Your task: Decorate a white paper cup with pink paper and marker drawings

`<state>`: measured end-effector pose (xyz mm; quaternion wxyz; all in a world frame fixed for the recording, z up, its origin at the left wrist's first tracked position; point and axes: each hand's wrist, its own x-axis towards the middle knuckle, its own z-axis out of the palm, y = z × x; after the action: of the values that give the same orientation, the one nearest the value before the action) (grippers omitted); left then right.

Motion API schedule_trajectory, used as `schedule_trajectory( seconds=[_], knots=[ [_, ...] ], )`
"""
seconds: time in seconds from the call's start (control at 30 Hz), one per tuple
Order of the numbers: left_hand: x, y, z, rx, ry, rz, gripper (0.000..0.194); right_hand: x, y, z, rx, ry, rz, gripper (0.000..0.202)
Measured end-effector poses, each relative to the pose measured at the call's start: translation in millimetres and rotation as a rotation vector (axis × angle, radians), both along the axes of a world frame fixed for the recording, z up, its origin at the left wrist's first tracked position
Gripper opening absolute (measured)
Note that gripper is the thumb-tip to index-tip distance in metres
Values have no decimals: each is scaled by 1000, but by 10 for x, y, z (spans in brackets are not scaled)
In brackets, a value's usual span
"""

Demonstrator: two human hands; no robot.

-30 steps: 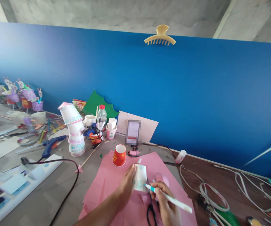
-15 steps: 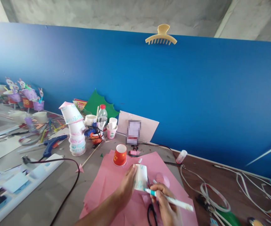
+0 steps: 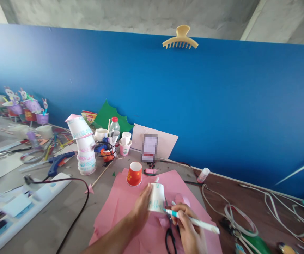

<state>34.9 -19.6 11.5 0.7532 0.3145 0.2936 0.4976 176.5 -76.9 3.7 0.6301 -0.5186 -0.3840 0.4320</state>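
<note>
My left hand is closed around the left side of a white paper cup with teal marks drawn on it. The cup is tilted over pink paper. In my right hand is a white marker with a teal band, held like a pen. Its tip is at the cup's lower right edge; whether it touches, I cannot tell. Below lie scissors with dark handles, partly hidden by my right hand. A red paper cup stands on the pink paper behind my left hand.
To the left rises a leaning stack of decorated paper cups, near a blue glue gun and a white power strip with a dark cable. A glue stick and coiled white cords lie to the right. A blue partition stands behind.
The white cup has turned slightly and moved a little up and left. The marker tip has shifted slightly right and up along the cup's edge. Both hands keep their hold.
</note>
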Motion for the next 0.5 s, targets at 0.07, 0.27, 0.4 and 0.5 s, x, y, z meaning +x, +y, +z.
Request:
schedule_trajectory(
  seconds=[0.07, 0.27, 0.4, 0.5],
  knots=[
    [-4, -4, -1, -2, -4, 1, 61, -2, -2, -8, 1, -2, 8, 45],
    [-7, 17, -80, 2, -8, -13, 61, -21, -8, -10, -17, -18, 24, 45],
    [-15, 12, -51, -14, -4, -24, 61, -24, -10, 14, -14, -73, 39, 47],
    [-17, 10, -20, -3, -7, -50, 64, -28, -8, 28, 0, -82, 24, 47]
  ],
)
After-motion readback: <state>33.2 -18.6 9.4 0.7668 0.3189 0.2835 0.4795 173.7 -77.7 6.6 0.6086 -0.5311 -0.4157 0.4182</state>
